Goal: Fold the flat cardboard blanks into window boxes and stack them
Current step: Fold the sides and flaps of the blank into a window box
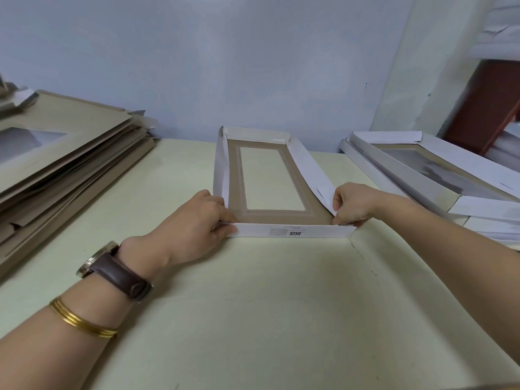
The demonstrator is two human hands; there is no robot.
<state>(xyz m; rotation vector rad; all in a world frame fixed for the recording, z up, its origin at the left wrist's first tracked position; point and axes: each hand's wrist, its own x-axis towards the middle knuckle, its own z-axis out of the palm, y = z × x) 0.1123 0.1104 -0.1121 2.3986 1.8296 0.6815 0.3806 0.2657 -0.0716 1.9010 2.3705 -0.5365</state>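
A half-formed window box [236,198] lies in the middle of the table, brown inside with a clear rectangular window and white walls raised on its sides. My left hand [197,220] pinches the near-left corner, fingers on the near white flap [292,231] printed "SGS". My right hand [354,205] pinches the near-right corner where the right wall meets that flap. A thick pile of flat brown blanks [67,161] sits at the left. Folded white boxes [439,178] are stacked at the right.
The table [253,319] is covered in pale yellow-green sheet with a crease near the right. A blue-white wall stands close behind the box. A dark red-brown piece of furniture [484,108] is at the far right, with white material above it.
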